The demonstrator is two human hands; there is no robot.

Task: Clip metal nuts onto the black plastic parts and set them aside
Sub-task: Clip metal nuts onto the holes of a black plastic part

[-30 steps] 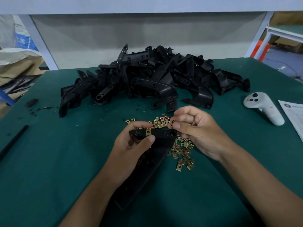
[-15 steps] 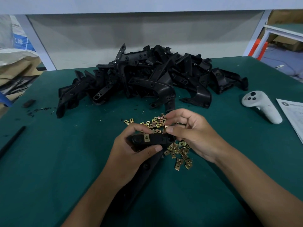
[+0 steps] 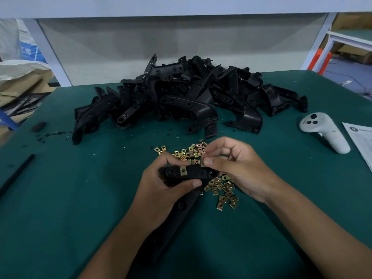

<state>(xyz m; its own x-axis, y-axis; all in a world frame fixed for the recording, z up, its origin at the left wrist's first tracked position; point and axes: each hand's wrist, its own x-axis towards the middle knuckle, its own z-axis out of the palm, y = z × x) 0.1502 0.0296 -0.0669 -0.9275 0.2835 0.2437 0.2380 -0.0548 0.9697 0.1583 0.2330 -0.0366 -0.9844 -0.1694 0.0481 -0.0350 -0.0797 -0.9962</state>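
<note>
My left hand (image 3: 163, 188) grips a long black plastic part (image 3: 191, 174) by its upper end, over the green table. One brass clip nut (image 3: 183, 170) sits clipped on that end. My right hand (image 3: 235, 168) pinches a second brass nut (image 3: 203, 162) between thumb and forefinger at the part's top right edge. Loose brass nuts (image 3: 221, 190) lie scattered on the table under and behind both hands. A big heap of black plastic parts (image 3: 181, 97) fills the middle of the table farther back.
A white handheld controller (image 3: 326, 131) lies at the right, with a printed sheet (image 3: 362, 139) beside it at the table's edge. A thin black rod (image 3: 16, 174) and a small black piece (image 3: 38, 125) with black shavings lie at the left. Cardboard and bags stand off the left edge.
My right hand has brought its pinched nut down and left onto the part's right edge. The left hand has tipped the part's end flatter, showing the clipped nut.
</note>
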